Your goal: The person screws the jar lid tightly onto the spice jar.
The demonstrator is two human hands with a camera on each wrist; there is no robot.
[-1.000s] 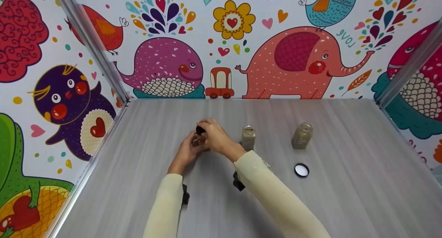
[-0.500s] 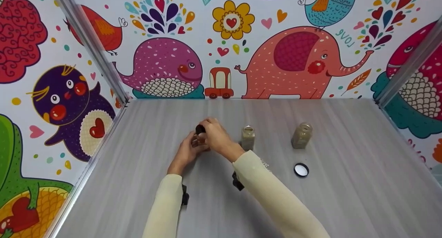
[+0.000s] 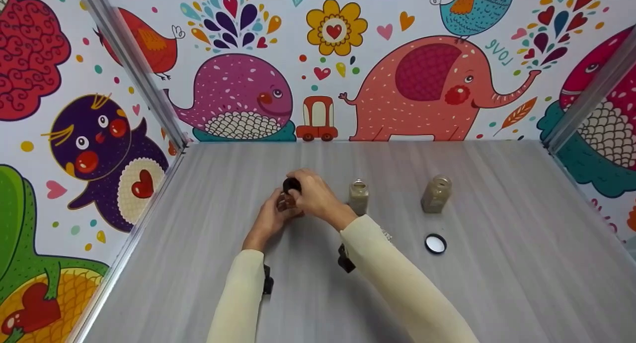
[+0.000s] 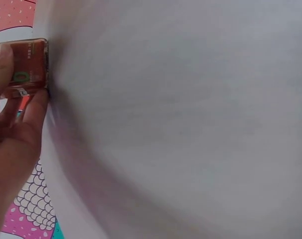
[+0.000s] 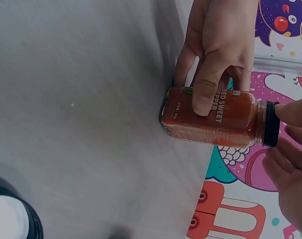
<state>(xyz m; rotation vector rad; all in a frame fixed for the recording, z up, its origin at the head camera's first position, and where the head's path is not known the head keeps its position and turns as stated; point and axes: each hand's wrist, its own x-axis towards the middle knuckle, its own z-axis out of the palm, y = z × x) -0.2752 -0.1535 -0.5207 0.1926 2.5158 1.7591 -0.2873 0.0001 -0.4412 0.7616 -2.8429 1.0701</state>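
My left hand holds a square glass spice jar of red powder, upright on the table, with part of a label reading "sweet pepper". Its thumb lies across the label in the right wrist view, with the fingers behind the glass. At the jar's top, my right hand grips the black lid between thumb and fingers. From above, the lid shows between the two hands while the right hand covers part of the jar. The left wrist view catches just the jar's lower part and the left hand.
Two lidless glass jars of greyish-brown powder stand to the right, a nearer jar beside my right wrist and a farther jar. A black-rimmed lid lies white inside up on the grey table. Patterned panels enclose the back and sides.
My right hand has turned slightly at the lid, and more of the black lid shows from above. The left hand and the jar stay in place.
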